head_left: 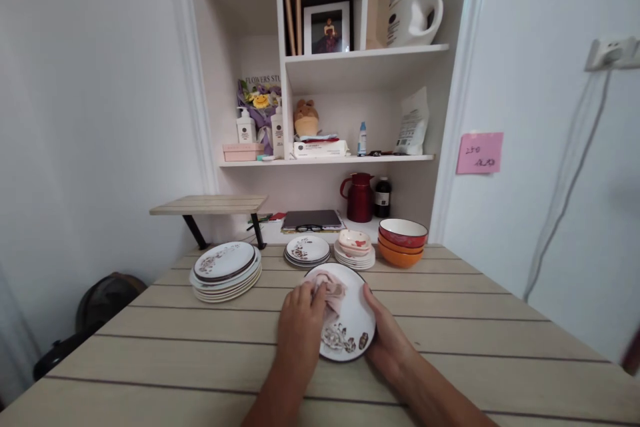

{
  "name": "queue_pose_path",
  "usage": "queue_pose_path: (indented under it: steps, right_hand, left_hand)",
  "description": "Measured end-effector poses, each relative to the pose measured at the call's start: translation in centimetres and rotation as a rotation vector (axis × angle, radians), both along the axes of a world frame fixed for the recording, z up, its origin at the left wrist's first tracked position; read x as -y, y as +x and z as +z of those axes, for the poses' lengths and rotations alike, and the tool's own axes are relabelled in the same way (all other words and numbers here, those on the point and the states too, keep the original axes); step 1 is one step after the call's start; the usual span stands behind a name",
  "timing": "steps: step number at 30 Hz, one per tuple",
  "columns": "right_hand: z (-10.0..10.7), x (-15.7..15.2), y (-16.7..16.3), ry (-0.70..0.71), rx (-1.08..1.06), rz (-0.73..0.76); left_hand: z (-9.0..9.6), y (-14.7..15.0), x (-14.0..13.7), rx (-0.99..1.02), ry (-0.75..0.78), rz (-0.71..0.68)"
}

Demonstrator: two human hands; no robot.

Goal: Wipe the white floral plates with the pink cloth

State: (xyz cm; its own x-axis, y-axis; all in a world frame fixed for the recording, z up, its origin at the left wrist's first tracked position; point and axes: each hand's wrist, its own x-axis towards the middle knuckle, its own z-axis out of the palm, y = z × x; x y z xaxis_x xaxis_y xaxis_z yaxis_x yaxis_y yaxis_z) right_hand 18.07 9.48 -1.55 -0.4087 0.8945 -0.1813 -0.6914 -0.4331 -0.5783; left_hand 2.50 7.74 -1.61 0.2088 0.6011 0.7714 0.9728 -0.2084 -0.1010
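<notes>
My right hand [387, 337] grips the right edge of a white plate [356, 310] with a dark rim and brown flowers, its thumb on the upper face and the other fingers hidden beneath. The plate is tilted toward me above the table's middle. In my left hand [303, 320] is a crumpled pink cloth [333, 293], pressed against the plate's upper left part. Just behind the plate are a low stack of similar small plates [307, 249] and a stack of little white dishes [355, 255] topped by pink-patterned bowls [355, 242].
At the left stands a taller stack of plates [225, 270], near a small raised wooden shelf [210, 204]. Red and orange bowls [403, 243] are nested at the back right. Behind the slatted table [200, 360] are a red jug [360, 197], a dark bottle [383, 197] and glasses [309, 228].
</notes>
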Motion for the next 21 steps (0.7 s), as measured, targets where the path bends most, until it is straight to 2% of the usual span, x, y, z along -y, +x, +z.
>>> queue_pose_path:
  steps: [2,7,10,17,21]
  right_hand:
    - [0.2,0.0,0.2,-0.017,-0.011,-0.015]
    - [0.4,-0.2,0.5,-0.035,-0.042,0.052]
    - [0.2,-0.2,0.6,-0.032,-0.022,0.063]
    - [-0.2,-0.3,0.3,-0.017,0.015,0.042]
    - [-0.4,-0.4,0.4,-0.003,0.023,0.054]
  left_hand:
    - [-0.1,-0.3,0.3,0.009,-0.047,-0.009]
    - [-0.3,0.5,1.4,-0.01,-0.153,-0.247]
    - [0.0,1.1,1.9,-0.03,-0.225,-0.332]
    - [0.3,1.1,2.0,0.062,-0.36,-0.342]
    - [0.1,1.1,1.9,0.098,-0.388,-0.334]
